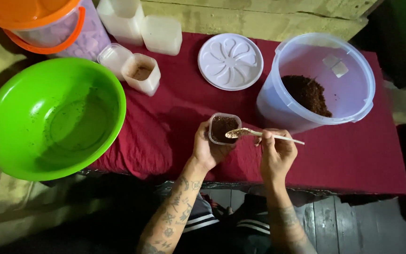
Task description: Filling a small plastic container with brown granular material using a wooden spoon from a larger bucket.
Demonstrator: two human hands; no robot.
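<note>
A low table draped in a dark red cloth (353, 160) is standing against a rough wooden wall, with dark floorboards showing below its front edge. The left hand (206, 149) is gripping a small clear plastic cup (223, 128) from its left side, holding it just above the cloth near the middle of the table; the cup is holding dark brown powder. The right hand (276, 153) is pinching the handle of a pale spoon (259, 134), whose bowl is lying level over the cup's rim, carrying a little of the powder. Just to the right of the cup a large clear plastic bucket (348, 101) is sitting open, a heap of the same dark brown powder lying inside it. Behind the cup a round white lid (230, 61) is lying flat on the cloth. Further left, another small cup (141, 74) with brownish contents is standing beside empty clear containers (161, 34). A big green basin (52, 117) is resting at the table's left end, with an orange-lidded bucket (48, 26) behind it.
</note>
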